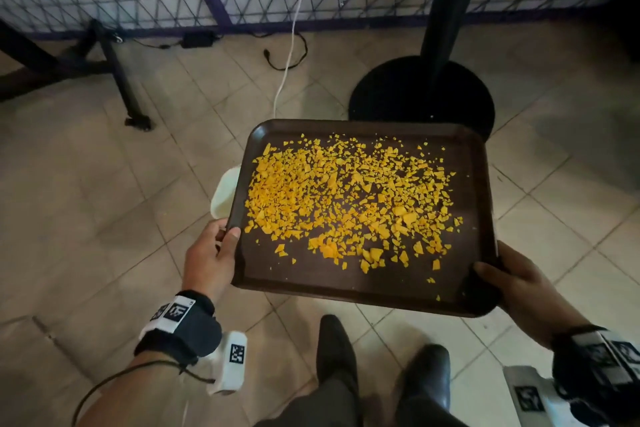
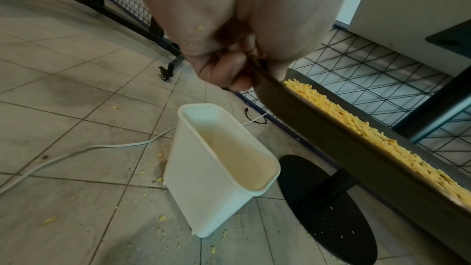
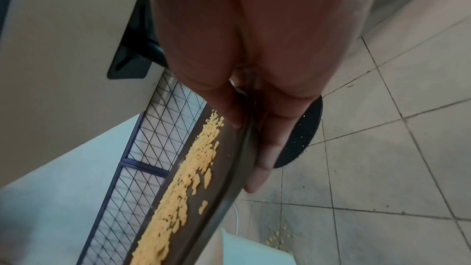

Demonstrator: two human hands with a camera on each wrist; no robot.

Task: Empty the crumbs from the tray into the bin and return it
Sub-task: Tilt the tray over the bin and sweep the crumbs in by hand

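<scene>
The rigid brown tray [image 1: 360, 282], loaded with loose yellow crumbs [image 1: 346, 198] likely to slide, sits level above the white bin [image 2: 219, 166], left hand [image 1: 207, 253] and right hand [image 1: 519, 284] each clamping a near rim corner.

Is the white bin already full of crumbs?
No, the white bin looks bare inside, and the yellow crumbs lie on the tray.

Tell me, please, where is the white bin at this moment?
The white bin stands on the tiled floor beside the black round table base. In the head view it peeks out under the left edge of the tray.
</scene>
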